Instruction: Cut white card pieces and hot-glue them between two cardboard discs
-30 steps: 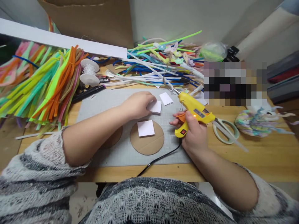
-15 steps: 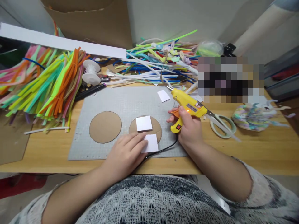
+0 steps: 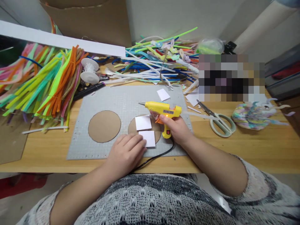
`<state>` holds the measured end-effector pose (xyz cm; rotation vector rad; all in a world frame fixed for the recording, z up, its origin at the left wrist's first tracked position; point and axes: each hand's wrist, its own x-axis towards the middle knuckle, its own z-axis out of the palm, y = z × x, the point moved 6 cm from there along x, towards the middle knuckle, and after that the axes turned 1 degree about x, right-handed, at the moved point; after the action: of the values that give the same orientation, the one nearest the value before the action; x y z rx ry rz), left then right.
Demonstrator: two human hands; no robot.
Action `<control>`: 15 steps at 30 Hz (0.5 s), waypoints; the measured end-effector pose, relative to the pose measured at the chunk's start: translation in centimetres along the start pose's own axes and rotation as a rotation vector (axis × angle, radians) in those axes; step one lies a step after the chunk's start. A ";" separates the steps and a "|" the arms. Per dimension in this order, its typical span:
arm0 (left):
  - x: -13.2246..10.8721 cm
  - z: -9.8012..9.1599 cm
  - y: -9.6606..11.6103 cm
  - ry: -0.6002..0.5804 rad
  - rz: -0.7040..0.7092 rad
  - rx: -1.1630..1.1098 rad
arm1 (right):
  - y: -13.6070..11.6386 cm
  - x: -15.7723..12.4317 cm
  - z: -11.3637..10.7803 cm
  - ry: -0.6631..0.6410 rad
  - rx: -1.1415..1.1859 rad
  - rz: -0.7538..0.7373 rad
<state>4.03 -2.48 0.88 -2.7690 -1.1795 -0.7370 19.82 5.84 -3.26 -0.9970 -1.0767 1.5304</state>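
My right hand [image 3: 178,127] is wrapped round the handle of a yellow glue gun [image 3: 161,108]. The gun points left, its small light glows, and a clear glue stick juts from the back. A black cord runs from its handle towards me. In my left hand [image 3: 127,151], the fingers pinch the left edge of a white card square [image 3: 148,139]. Another white card square [image 3: 143,122] lies just above it, over a cardboard disc [image 3: 132,127] that is partly hidden. A second cardboard disc [image 3: 104,126] lies uncovered to the left.
Beneath is a grey cutting mat [image 3: 93,97] on the wooden table [image 3: 211,157]. A folded white card [image 3: 163,94] lies near its back edge. Scissors [image 3: 222,125] and a fluffy pastel piece [image 3: 252,115] are at right. Pipe cleaners [image 3: 51,84] and a spool [image 3: 89,70] fill the left and back.
The glue gun has moved left, from the mat's right side to beside the right disc, and its nozzle now points left. My left hand has shifted the lower card slightly up towards the other.
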 end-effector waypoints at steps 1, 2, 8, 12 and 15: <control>0.0 0.0 0.0 0.005 -0.005 0.009 | 0.1 0.1 -0.1 0.000 -0.017 -0.003; 0.1 -0.1 0.0 0.009 -0.012 0.019 | 0.1 0.1 -0.1 -0.002 -0.030 -0.005; 0.3 -0.2 0.1 0.011 -0.049 0.040 | -0.1 0.2 -0.2 0.018 -0.098 -0.002; 0.2 0.1 0.1 0.002 -0.066 0.043 | -0.5 0.1 -0.1 0.014 -0.061 -0.056; -0.1 0.0 -0.1 0.000 -0.090 0.006 | -0.6 0.1 0.0 0.007 0.005 -0.076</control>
<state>3.95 -2.46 0.84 -2.7267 -1.3118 -0.7399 19.95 5.98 -2.71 -0.9476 -1.0929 1.4666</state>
